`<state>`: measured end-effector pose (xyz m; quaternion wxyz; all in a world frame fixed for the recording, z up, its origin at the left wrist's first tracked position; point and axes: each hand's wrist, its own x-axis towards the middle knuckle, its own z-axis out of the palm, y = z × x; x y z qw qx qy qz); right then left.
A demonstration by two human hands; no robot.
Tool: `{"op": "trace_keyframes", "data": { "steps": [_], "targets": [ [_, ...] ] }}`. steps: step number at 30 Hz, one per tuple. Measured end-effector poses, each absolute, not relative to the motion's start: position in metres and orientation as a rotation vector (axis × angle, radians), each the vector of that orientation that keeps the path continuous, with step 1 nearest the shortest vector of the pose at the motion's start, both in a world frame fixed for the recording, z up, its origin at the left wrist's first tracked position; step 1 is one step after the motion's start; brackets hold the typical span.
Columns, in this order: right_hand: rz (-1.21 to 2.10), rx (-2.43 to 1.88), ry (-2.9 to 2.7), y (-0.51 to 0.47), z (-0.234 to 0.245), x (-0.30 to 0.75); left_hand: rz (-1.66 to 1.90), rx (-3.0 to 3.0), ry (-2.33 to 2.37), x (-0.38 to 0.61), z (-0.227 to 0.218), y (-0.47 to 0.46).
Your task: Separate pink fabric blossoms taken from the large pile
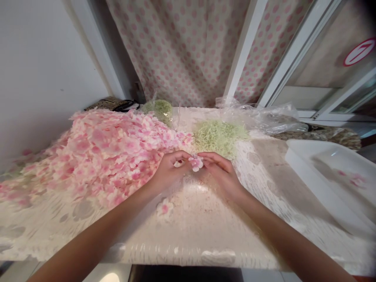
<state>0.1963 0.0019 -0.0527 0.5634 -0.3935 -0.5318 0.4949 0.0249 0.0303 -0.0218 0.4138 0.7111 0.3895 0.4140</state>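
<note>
Between my two hands, above the middle of the table, is a small pink and white artificial flower (pixel 196 163). My left hand (pixel 173 166) pinches it from the left with thumb and forefinger. From the right, my right hand (pixel 220 170) has its fingertips closed on the same flower. A large heap of pink artificial blossoms (pixel 108 152) lies just left of my left hand. Behind my hands sits a loose pile of pale green stems (pixel 220 135). One loose blossom (pixel 165 209) rests on the table below my left wrist.
A white plastic tray (pixel 311 184) with a few pink blossoms in it stands at the right. Clear plastic bags (pixel 258 115) and a bagged green bundle (pixel 161 109) lie along the back. A patterned cloth covers the table (pixel 205 243), before a dotted curtain (pixel 190 51).
</note>
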Motion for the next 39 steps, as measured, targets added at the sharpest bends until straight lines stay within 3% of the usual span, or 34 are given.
{"op": "trace_keyframes", "data": {
  "steps": [8, 27, 39],
  "targets": [
    [1.322, -0.847, -1.142, 0.002, -0.057, 0.191, 1.13, 1.899, 0.951, 0.026, -0.035, 0.029],
    [1.118, -0.968, -1.186, -0.001, -0.054, 0.187, 0.971, 1.553, 0.945, 0.029, -0.039, 0.031],
    [1.276, -0.949, -1.072, 0.004, -0.055, 0.192, 0.882, 1.501, 0.902, 0.031, -0.037, 0.03]
  ]
}}
